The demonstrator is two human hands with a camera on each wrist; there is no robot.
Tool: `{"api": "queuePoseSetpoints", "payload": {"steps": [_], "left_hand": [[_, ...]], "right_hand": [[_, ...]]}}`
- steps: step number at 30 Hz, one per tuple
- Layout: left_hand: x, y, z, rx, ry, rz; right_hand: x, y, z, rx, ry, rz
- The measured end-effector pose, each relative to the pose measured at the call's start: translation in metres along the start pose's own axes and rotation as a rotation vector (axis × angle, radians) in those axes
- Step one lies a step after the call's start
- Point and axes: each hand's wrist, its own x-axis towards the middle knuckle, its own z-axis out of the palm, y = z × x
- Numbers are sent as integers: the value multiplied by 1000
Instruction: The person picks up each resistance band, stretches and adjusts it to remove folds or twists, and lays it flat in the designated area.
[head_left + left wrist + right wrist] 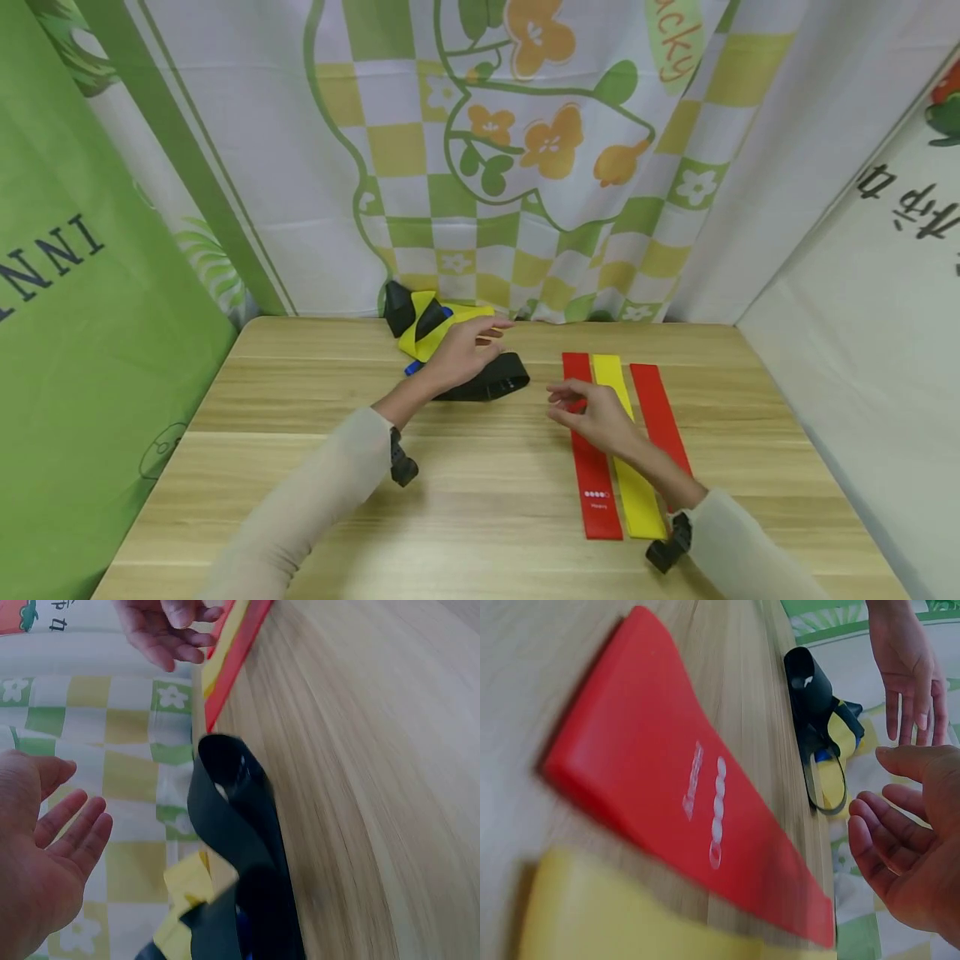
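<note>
Fingers loose and empty, the left hand [461, 353] hovers nearer the black band [504, 377], which lies just below it, lengthwise left to right on the table [465, 508]; the right hand [602, 418] hangs over the leftmost red band [597, 487].

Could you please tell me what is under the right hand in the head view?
Under the right hand are parts of the red band with white print and the yellow band beside it. The stretches the hand covers cannot be seen in that view.
</note>
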Motion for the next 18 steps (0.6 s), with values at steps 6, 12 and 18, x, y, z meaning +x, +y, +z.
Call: {"api": "queuePoseSetpoints", "payload": {"steps": [6,12,18], "left_hand": [[-18,-11,-18,41,-18,14],[-38,-25,-29,148,-36,23],[-53,-39,-34,221,-44,15]], "right_hand": [[16,-7,16,36,41,-30],[30,-11,30,27,63,-72],[43,-16,42,54,81,-59]]}}
